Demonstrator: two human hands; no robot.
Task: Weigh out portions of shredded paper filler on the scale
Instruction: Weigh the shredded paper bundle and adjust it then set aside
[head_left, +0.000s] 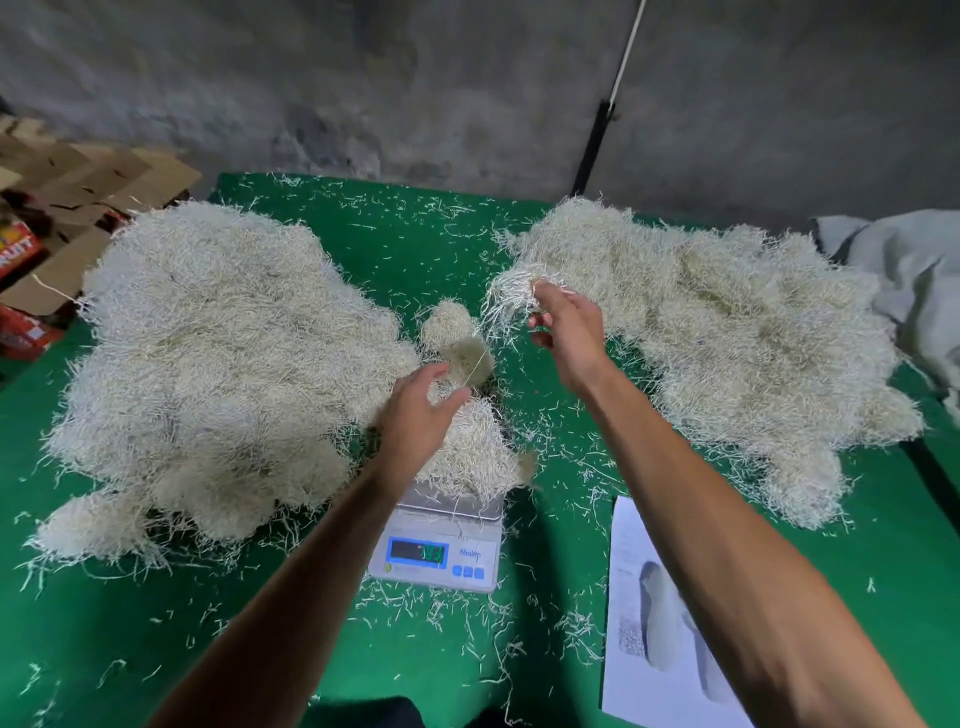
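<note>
Right hand pinches a wispy tuft of pale, stringy shredded paper, lifted beside the right heap. Left hand, fingers loosely spread and empty, hovers over the fluffy mound on the white scale. A broad left heap covers the green felt table.

Two bare forearms reach in from the bottom edge of the head view, uncovered as far up as they show. No sleeve, cuff, watch, band or ring shows on either one. The left hand and the right hand wear no gloves. Both arms are lean, with tendons and veins showing along the wrists. At the bottom edge, between the arms, sits a patch of dark clothing, too little to identify.
</note>
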